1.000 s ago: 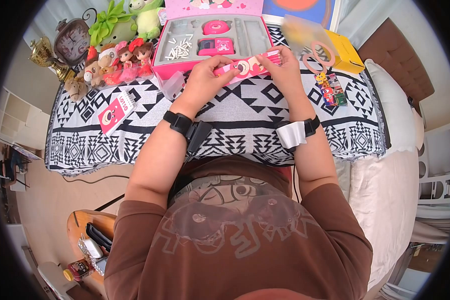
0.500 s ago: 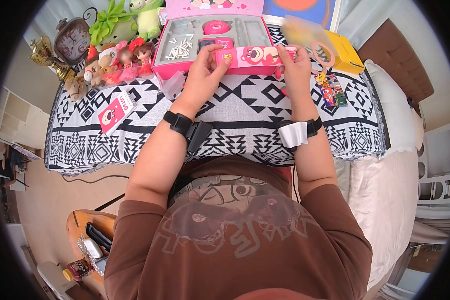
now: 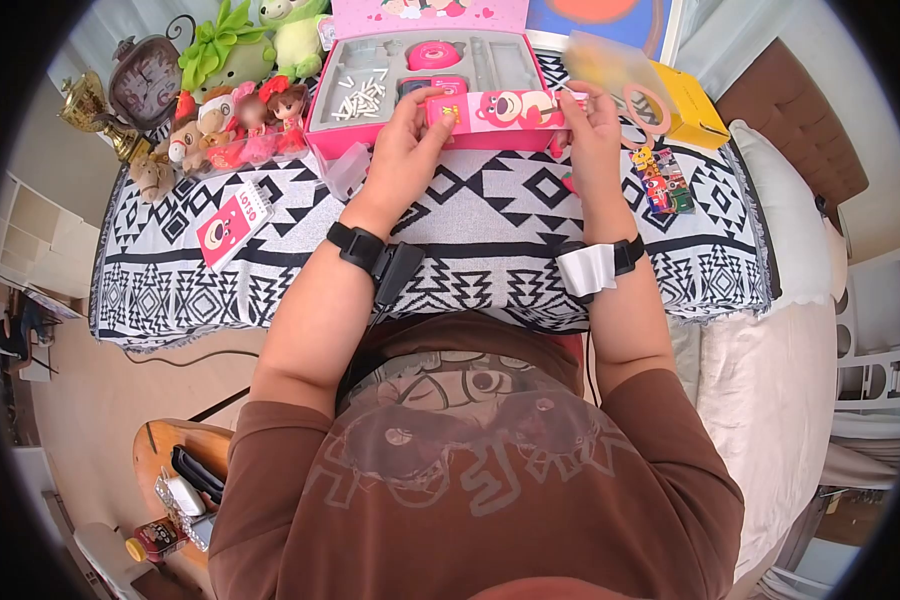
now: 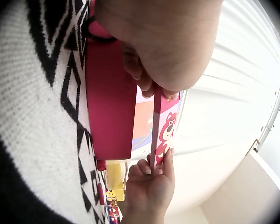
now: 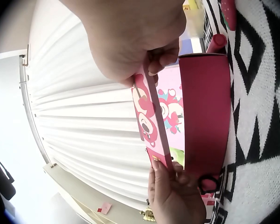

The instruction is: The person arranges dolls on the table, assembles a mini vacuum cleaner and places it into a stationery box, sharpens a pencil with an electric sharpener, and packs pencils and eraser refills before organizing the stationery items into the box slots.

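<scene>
Your left hand (image 3: 410, 140) and right hand (image 3: 594, 135) pinch opposite ends of the long, flat, pink bear-printed box (image 3: 507, 111), thumbs on its face, above the front edge of the open pink case (image 4: 112, 102) (grey tray (image 3: 396, 62) inside).

In the head view, the narrow pink box (image 3: 515, 110) hides the near right part of the open pink case (image 3: 500, 142) and some of the pink device (image 3: 450, 84) inside; behind it, several fingertips of the left hand (image 3: 413, 138) and right hand (image 3: 594, 135) stay out of sight; the top edge cuts off the lid (image 3: 430, 12), the green plush (image 3: 295, 38) and the framed picture (image 3: 610, 18); one doll (image 3: 256, 125) has a blurred head; the white pieces (image 3: 363, 97) are too small to identify.
</scene>
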Demonstrator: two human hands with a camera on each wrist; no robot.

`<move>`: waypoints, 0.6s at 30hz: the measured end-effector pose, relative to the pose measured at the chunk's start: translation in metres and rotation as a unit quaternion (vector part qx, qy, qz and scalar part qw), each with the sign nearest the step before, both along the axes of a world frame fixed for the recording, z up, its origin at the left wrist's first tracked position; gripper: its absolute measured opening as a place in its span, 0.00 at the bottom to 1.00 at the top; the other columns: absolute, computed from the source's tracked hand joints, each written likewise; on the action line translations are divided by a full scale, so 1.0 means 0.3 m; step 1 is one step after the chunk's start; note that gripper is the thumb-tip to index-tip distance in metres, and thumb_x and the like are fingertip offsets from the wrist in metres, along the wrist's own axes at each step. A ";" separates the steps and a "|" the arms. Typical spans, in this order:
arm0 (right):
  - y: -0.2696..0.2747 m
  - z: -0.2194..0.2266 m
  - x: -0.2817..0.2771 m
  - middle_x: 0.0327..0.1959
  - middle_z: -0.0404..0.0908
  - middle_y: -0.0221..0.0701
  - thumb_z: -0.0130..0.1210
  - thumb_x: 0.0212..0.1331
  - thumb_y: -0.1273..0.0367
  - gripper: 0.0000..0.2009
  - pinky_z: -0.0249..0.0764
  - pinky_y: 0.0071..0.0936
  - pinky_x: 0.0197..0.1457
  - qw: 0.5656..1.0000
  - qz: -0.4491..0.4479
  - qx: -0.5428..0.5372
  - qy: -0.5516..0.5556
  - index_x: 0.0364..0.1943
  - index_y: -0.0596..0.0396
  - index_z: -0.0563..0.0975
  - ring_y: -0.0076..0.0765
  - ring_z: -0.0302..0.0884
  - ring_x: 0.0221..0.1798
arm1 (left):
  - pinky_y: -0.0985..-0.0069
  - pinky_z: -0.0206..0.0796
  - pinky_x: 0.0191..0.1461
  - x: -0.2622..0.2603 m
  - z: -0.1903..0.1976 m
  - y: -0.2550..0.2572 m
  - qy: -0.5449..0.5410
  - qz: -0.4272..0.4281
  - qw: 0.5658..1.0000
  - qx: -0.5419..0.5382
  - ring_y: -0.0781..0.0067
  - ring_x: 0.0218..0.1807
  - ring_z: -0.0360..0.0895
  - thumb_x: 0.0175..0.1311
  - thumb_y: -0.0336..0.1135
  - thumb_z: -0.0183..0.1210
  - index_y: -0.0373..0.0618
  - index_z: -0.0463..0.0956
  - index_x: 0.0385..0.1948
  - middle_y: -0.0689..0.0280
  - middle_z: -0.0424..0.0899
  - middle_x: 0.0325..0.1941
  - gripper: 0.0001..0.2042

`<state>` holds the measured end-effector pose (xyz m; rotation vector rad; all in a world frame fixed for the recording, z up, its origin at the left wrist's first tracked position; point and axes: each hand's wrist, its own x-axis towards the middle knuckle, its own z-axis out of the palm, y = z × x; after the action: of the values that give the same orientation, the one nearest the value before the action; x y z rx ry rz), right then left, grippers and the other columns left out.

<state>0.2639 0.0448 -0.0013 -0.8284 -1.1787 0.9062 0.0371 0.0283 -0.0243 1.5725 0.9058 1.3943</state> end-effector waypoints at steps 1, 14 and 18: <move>-0.004 0.007 -0.003 0.30 0.78 0.29 0.56 0.64 0.71 0.09 0.64 0.14 0.20 0.999 0.025 0.032 0.032 0.44 0.59 0.71 0.16 0.69 0.20 | 0.85 0.64 0.37 0.001 0.008 -0.007 -0.009 0.003 1.000 -0.006 0.85 0.36 0.73 0.71 0.37 0.54 0.42 0.66 0.59 0.71 0.80 0.40 0.18; 0.038 -0.014 0.076 0.43 0.81 0.48 0.48 0.61 0.78 0.07 0.75 0.22 0.28 0.985 -0.026 0.050 0.165 0.42 0.60 0.68 0.27 0.76 0.26 | 0.83 0.63 0.34 0.001 0.011 -0.007 0.003 0.015 1.000 0.012 0.83 0.30 0.70 0.72 0.37 0.52 0.42 0.60 0.62 0.69 0.75 0.27 0.21; 0.032 -0.001 0.056 0.42 0.81 0.46 0.51 0.64 0.75 0.07 0.77 0.23 0.29 0.977 -0.071 0.051 0.192 0.43 0.61 0.69 0.29 0.77 0.28 | 0.79 0.63 0.33 0.000 -0.005 -0.002 0.089 -0.013 0.996 0.008 0.81 0.27 0.69 0.70 0.39 0.55 0.40 0.67 0.56 0.69 0.74 0.24 0.18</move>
<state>0.2806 0.0544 -0.0016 -0.6112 -0.8106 0.8364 0.0370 0.0277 -0.0258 1.7358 0.9780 1.2609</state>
